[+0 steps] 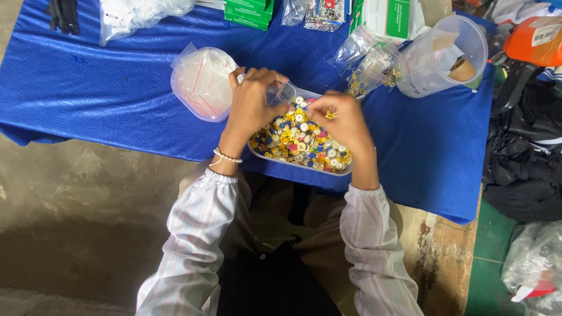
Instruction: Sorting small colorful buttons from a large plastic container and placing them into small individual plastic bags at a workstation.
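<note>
**A:** ok so what's actually in the hands here?

**B:** the left hand [253, 99] has a small clear floppy plastic zip bag [282, 92] pinched between thumb and curled fingers, held up right over the far end of the shallow white plastic tray [345, 171]. The right hand [345, 120] is bunched up just beside it, fingertips pressed together on what looks like a little yellow button [329, 114], tbh too tiny to be sure

**A:** and the tray?

**B:** heaped with small round buttons [298, 140], mostly yellow and white with some blue and pink mixed in, glossy hard plastic by the look. It sits on the near edge of the table, partly under both wrists

**A:** what's the table like?

**B:** covered in a shiny blue cloth [105, 88] with a wavy ripple texture, draped over the edge. Left of the bag hand there's a rounded translucent plastic tub [202, 82] stuffed with more empty clear bags with red strips

**A:** anything further out?

**B:** to the right, a pile of small clear bags already filled with buttons [374, 67], leaning against a big clear plastic jug [451, 55] tipped on its side with papers inside. Green and white cardboard boxes [252, 11] along the back edge, crinkly plastic bags next to them. Dark clothes [521, 158] heaped off to the right. Person's wearing pale striped sleeves [199, 234] and a white bead bracelet [225, 157] on the left wrist
</note>
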